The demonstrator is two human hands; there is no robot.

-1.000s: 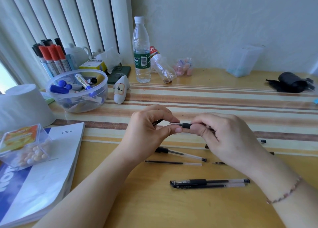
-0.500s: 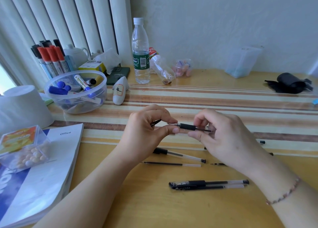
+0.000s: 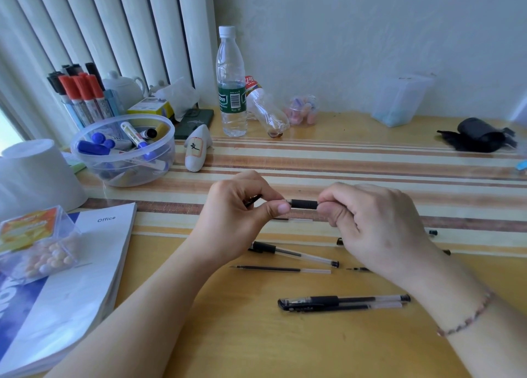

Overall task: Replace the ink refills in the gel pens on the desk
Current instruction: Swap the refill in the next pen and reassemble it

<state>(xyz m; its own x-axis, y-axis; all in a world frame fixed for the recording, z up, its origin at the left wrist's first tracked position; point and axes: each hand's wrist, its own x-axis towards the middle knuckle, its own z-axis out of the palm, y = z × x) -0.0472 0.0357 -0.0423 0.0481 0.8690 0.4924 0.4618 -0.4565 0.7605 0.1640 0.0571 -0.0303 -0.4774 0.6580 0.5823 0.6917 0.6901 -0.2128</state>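
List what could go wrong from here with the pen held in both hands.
1. The left hand and right hand pinch the pen in mid-air; a slip could drop its small tip piece among the parts below.
2. The loose refill lying bare on the desk could roll or get mixed up with others.

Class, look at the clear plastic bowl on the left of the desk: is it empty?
No: the clear plastic bowl holds several markers, some with blue caps, lying loose inside it.
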